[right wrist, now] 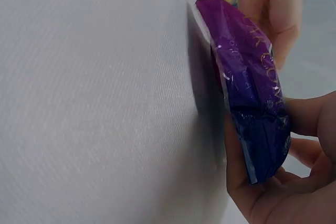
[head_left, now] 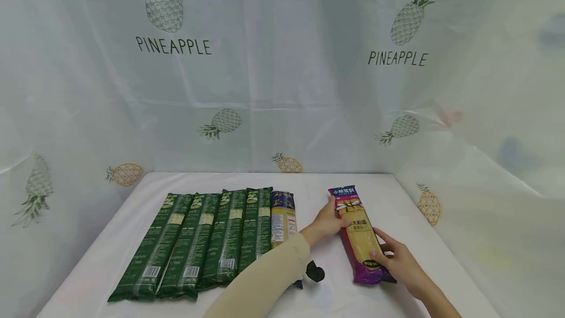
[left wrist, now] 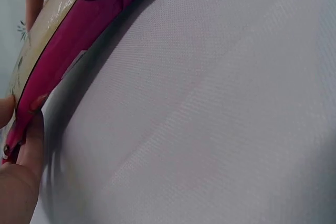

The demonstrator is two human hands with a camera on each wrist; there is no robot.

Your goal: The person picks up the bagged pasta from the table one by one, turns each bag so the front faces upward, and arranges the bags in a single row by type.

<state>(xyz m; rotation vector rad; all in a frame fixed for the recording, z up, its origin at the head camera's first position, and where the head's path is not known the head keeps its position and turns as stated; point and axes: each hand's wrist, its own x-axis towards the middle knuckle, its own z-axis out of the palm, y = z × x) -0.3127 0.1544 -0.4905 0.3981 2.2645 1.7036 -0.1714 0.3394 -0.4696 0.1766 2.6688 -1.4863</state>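
Note:
A pink and purple pack of noodles (head_left: 359, 237) with a clear yellow window lies slanted at the right side of the table, held by both hands. On its left edge, toward the top, my left hand (head_left: 327, 221) grips it between thumb and fingers. Lower down, my right hand (head_left: 399, 261) holds the right edge with the thumb on top. The right wrist view shows the purple end (right wrist: 247, 82) of the pack just above the white cloth, fingers beneath. In the left wrist view its magenta side (left wrist: 63, 56) is tilted up from the surface.
Several green spaghetti packs (head_left: 190, 244) lie side by side at the left. Next to them is a blue and yellow pack (head_left: 283, 220), partly hidden by my left sleeve (head_left: 265, 278). A small black object (head_left: 315, 272) sits beside the sleeve. A pineapple-print curtain (head_left: 282, 77) hangs behind the table.

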